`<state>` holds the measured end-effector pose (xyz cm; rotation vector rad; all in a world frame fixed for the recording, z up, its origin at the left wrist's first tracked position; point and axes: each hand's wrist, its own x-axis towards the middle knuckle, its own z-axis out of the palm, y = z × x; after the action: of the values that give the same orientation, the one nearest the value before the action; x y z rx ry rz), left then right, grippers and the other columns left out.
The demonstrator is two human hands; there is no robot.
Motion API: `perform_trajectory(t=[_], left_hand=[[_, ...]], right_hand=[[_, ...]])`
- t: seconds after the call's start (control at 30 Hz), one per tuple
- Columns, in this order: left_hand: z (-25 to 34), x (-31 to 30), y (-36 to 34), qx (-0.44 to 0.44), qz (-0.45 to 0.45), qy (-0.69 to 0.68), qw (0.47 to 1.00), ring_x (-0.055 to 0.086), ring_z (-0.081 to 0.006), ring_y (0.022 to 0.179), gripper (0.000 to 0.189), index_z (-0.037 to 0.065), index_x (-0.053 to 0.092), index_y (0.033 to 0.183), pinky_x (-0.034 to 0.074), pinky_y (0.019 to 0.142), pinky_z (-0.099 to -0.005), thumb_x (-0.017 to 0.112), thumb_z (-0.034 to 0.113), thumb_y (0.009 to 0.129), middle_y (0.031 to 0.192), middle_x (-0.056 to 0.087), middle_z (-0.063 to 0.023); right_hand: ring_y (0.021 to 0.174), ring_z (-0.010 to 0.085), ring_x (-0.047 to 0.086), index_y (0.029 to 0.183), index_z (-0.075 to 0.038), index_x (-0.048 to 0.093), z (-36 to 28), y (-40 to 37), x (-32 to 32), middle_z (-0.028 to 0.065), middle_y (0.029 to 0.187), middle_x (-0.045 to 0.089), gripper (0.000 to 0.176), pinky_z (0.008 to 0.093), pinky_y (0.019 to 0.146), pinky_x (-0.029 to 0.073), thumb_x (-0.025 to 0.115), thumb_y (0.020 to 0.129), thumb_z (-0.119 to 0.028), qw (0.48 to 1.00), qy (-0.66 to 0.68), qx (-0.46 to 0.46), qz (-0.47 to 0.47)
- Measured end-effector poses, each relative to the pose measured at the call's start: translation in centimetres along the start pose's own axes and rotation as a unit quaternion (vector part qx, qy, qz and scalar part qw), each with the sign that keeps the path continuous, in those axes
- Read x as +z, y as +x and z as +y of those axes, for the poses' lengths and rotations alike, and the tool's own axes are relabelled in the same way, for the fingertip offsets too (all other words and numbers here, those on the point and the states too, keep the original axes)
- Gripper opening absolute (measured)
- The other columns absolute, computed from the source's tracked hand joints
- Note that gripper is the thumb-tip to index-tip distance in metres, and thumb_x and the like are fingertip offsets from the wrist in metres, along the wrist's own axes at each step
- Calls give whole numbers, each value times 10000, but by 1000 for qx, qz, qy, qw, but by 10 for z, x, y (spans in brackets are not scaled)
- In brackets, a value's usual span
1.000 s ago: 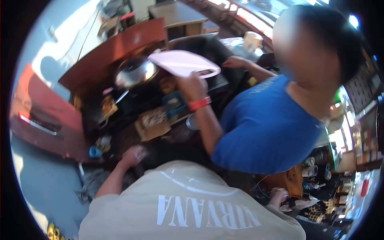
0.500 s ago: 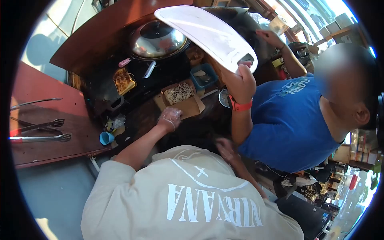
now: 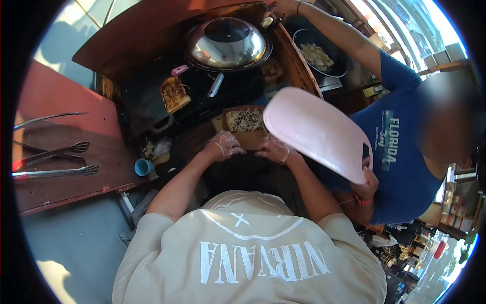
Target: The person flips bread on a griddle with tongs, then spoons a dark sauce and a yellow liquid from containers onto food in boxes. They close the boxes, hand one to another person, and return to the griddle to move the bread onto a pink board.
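Single fisheye head view, overhead, facing steeply down onto counter.

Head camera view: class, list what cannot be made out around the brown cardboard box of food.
All in the head view:
1. Brown cardboard box: its right side is hidden behind the pale pink plastic cutting board that a co-worker holds.
2. Left hand and right hand, in clear gloves: at the box's near edge; the grip is too small to tell.
3. Contents under the domed steel lid: covered by it.
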<state>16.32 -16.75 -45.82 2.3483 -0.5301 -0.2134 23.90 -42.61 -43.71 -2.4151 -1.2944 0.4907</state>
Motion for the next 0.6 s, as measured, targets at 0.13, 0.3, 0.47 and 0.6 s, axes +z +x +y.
perform_trajectory(t=[0.13, 0.3, 0.47, 0.6], left_hand=[[-19, 5, 8, -65, 17, -12, 998, 648, -342, 898, 271, 114, 772, 927, 507, 835, -450, 623, 340, 942, 879, 695, -155], [-17, -9, 21, -225, 35, -61, 972, 664, -353, 751, 336, 47, 737, 823, 512, 686, -435, 699, 374, 892, 807, 690, -190], [-33, -23, 16, -260, 36, -171, 950, 628, -170, 739, 436, 49, 688, 853, 525, 718, -347, 899, 396, 693, 762, 672, -91], [-64, -3, 20, -282, 137, -233, 921, 617, -113, 798, 467, 54, 670, 976, 524, 739, -305, 923, 326, 693, 889, 683, -40]], right_hand=[[956, 362, 619, 1020, -65, 688, -21, 12, -51, 159, 1004, 674, 371, 419, 891, 510, 769, 822, -367, 974, -116, 129, -143], [969, 356, 630, 1056, -50, 666, 1, 11, -50, 162, 1006, 679, 388, 420, 897, 511, 774, 816, -335, 980, -96, 155, -81], [982, 351, 640, 1092, -36, 645, 22, 13, -40, 165, 1008, 684, 411, 421, 902, 512, 778, 810, -303, 985, -20, 173, -14], [992, 346, 648, 1121, -24, 627, 47, 22, -15, 167, 1009, 688, 433, 421, 907, 512, 782, 805, -277, 974, 88, 197, 70]])
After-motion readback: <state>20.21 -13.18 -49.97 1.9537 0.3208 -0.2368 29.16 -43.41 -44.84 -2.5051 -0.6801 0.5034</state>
